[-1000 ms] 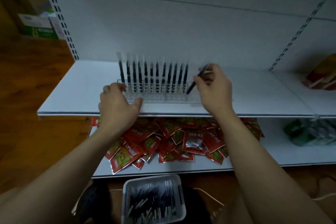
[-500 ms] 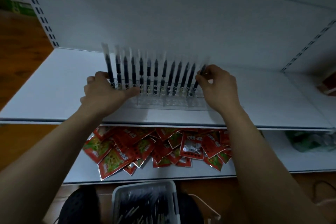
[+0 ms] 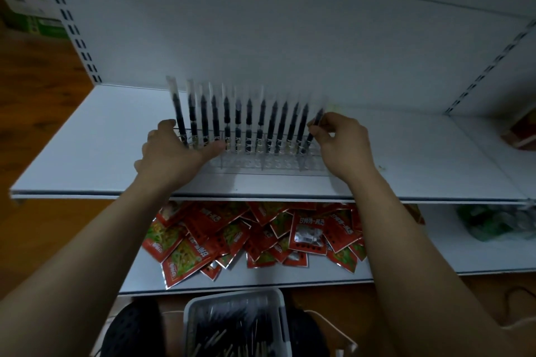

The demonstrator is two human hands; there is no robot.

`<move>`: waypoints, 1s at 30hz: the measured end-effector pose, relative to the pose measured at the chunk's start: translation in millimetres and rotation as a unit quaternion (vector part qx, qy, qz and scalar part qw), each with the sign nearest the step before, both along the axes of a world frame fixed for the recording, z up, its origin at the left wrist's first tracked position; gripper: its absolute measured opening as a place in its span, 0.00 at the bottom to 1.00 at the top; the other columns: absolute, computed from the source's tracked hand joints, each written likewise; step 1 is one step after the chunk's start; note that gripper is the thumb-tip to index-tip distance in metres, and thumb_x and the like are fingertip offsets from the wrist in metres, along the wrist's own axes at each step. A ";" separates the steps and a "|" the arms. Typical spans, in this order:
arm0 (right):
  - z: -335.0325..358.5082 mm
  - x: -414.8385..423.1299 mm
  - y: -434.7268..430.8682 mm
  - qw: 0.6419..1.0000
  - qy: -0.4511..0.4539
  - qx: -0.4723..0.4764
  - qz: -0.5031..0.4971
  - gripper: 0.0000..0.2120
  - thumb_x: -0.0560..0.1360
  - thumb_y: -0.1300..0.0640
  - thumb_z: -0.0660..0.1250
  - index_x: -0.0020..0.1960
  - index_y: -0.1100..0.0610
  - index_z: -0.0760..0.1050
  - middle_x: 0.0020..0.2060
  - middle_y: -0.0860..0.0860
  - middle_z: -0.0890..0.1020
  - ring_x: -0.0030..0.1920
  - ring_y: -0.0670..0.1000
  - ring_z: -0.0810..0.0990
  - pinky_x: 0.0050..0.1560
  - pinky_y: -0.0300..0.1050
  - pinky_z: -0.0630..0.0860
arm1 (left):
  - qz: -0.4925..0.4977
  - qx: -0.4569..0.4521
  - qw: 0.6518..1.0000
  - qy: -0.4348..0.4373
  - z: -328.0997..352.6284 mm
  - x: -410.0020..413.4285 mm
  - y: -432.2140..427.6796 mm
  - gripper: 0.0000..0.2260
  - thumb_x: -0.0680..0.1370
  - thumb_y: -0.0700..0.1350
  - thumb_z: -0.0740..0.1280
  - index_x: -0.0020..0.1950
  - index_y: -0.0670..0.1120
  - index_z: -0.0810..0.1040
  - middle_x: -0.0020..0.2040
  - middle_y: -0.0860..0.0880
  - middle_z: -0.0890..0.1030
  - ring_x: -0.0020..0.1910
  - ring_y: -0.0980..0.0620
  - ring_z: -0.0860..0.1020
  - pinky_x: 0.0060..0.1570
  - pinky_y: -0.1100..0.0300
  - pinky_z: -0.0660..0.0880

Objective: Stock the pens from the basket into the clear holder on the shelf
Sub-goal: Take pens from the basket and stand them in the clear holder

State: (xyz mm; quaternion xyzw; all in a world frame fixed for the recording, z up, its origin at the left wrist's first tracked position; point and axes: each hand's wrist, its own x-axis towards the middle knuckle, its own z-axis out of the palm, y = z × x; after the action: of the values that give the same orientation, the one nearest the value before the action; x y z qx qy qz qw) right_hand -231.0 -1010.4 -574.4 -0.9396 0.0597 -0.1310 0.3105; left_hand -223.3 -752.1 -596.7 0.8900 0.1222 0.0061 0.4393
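Fingers (image 3: 326, 124) on right hand (image 3: 345, 151) pinch the end pen (image 3: 319, 114) to seat it; left hand (image 3: 171, 153) grips clear holder (image 3: 261, 164) so it won't slide

On the white shelf (image 3: 87, 148), the clear holder (image 3: 275, 165) carries a row of dark pens (image 3: 249, 124), some upright and some leaning slightly. The left hand (image 3: 171, 153) grips the holder's left end with the thumb laid along its front. At the holder's right end the right hand (image 3: 345, 148) pinches the last pen (image 3: 314, 127), which tilts rightward. Below the holder, red snack packets (image 3: 246, 235) lie on a lower shelf (image 3: 478, 258), and lower again sits a grey basket (image 3: 232, 296) of pens.
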 end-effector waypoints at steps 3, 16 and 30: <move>-9.5 -4.9 -3.0 0.999 0.048 -0.022 -0.001 0.22 0.79 0.47 0.64 0.70 0.55 0.71 0.69 0.53 0.73 0.68 0.53 0.72 0.69 0.48 0.66 | 0.025 0.007 1.000 0.001 7.9 -8.4 -3.8 0.51 0.63 0.69 0.73 0.76 0.45 0.58 0.74 0.41 0.64 0.71 0.39 0.65 0.67 0.38 0.65; -5.7 -107.5 22.3 0.995 -0.059 0.079 -0.023 0.21 0.75 0.51 0.70 0.67 0.52 0.73 0.63 0.52 0.74 0.61 0.51 0.74 0.64 0.48 0.71 | 0.014 0.025 0.993 -0.117 4.9 -109.4 -24.4 0.28 0.72 0.54 0.73 0.67 0.47 0.68 0.63 0.46 0.73 0.63 0.46 0.70 0.63 0.46 0.70; -114.8 -166.5 45.5 0.838 0.490 -0.098 0.219 0.25 0.76 0.49 0.68 0.71 0.57 0.71 0.69 0.55 0.73 0.65 0.55 0.73 0.62 0.46 0.69 | -0.011 -0.146 0.954 0.261 -152.7 -201.3 -12.8 0.07 0.73 0.40 0.73 0.45 0.41 0.77 0.40 0.43 0.79 0.33 0.51 0.74 0.35 0.62 0.69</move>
State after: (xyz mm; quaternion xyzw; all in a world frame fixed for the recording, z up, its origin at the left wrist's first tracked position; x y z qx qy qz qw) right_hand -397.5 -964.9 -689.2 -0.8950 -0.0166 0.4128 0.1680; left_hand -424.6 -764.9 -749.4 0.7882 0.2223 -0.2493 0.5168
